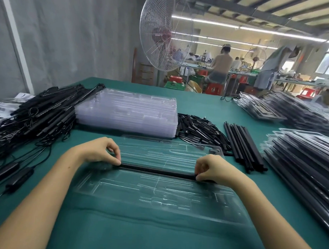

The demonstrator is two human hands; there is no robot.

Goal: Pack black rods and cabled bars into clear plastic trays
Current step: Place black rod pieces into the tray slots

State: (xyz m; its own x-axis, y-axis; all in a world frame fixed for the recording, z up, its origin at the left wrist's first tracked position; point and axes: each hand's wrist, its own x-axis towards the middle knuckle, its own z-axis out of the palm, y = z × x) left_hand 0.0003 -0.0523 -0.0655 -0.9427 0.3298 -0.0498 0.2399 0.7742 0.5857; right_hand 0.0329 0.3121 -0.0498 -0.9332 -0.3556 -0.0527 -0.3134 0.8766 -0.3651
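Observation:
An open clear plastic tray point(157, 195) lies flat on the green table in front of me. A black rod point(156, 169) lies across its middle fold. My left hand point(103, 150) pinches the rod's left end. My right hand point(212, 169) pinches its right end. A bundle of loose black rods point(243, 145) lies to the right of the tray. Cabled bars point(41, 114) are heaped at the left, with their cables trailing toward me.
A stack of empty clear trays point(126, 112) stands behind the open tray. Short black pieces point(199, 131) are piled beside it. Packed trays point(304, 161) are stacked along the right edge and at the far right point(272, 107). A large fan point(165, 31) stands beyond the table.

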